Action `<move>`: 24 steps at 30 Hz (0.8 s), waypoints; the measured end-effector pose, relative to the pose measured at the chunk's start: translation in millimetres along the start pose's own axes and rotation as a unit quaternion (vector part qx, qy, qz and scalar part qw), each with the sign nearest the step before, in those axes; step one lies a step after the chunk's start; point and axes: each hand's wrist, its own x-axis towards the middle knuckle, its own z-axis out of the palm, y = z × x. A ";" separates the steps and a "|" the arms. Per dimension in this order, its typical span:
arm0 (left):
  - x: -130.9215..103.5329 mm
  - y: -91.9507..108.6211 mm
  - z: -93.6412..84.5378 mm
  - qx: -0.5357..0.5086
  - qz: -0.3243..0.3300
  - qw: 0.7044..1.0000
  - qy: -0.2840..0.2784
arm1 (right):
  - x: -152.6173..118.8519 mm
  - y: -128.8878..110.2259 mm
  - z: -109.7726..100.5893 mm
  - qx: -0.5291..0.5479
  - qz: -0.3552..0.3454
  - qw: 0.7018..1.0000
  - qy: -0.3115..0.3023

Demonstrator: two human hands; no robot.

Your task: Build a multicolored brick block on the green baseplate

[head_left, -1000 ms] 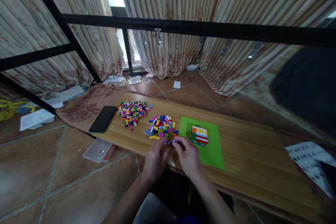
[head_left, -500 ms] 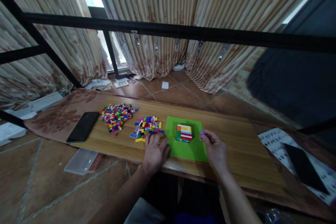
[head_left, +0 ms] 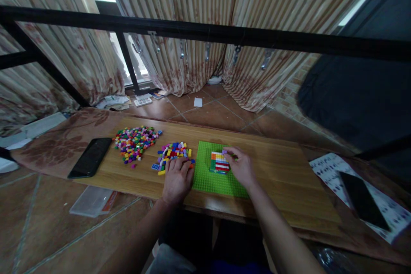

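A block of stacked toy bricks point(head_left: 219, 162) in white, orange, red, yellow and green stands on the green baseplate point(head_left: 205, 184). My right hand point(head_left: 241, 166) pinches a small purple toy brick point(head_left: 224, 152) at the far right corner of the stack; I cannot tell whether it is pressed on. To the left of the baseplate, my left hand point(head_left: 176, 179) lies palm down with its fingers apart, at the near edge of a pile of larger bricks point(head_left: 173, 150). It partly covers the pile, and nothing shows in its grip.
A second heap of small mixed bricks point(head_left: 136, 141) lies farther left on the wooden board point(head_left: 282, 180). Beside it is a black phone point(head_left: 90, 158). A printed sheet point(head_left: 334, 167) with a dark device point(head_left: 364, 200) on it lies at the right. A black metal rail point(head_left: 205, 30) crosses beyond the board.
My right hand has carried the purple brick from the right side of the baseplate leftward to the stack's far corner. My left hand stays by the brick pile. The whole view has shifted slightly.
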 end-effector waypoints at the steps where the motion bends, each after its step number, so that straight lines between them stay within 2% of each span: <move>1: -0.1 -0.2 0.2 -0.002 -0.001 1.000 0.004 | 1.6 0.0 1.7 -0.005 -0.005 1.000 -0.004; 15: -0.5 -2.2 1.9 0.000 0.010 1.000 0.008 | 6.2 6.9 12.3 -0.012 -0.014 1.000 -0.016; 24: -0.6 -3.3 3.4 -0.005 0.006 1.000 0.003 | 7.5 10.4 10.9 0.033 0.030 0.998 -0.036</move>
